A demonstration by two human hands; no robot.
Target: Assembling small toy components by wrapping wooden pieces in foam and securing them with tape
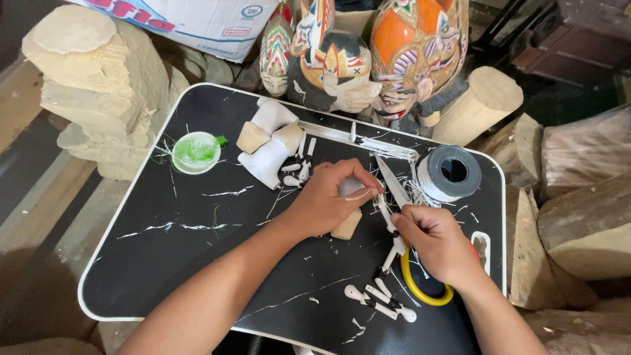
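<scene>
the left hand (327,200) is clenched around a small pale wooden piece (346,223) at mid table (164,263), while the right hand (439,244) grasps yellow-handled scissors (394,190), blades up beside it. a white cardboard box (197,20) with red and blue print sits behind the table.

Black bench (197,243) is streaked with white scratches and shavings. A little white dish (195,152) with green stuff sits at the left, some white carved blocks (269,148) are near the middle, and a roll of white cord (449,173) is over on the right. Small white pegs (380,302) lie near the front edge. Painted masks (368,52) stand behind it, raw wood chunks (98,85) all around, plus a cardboard box (204,20).
</scene>
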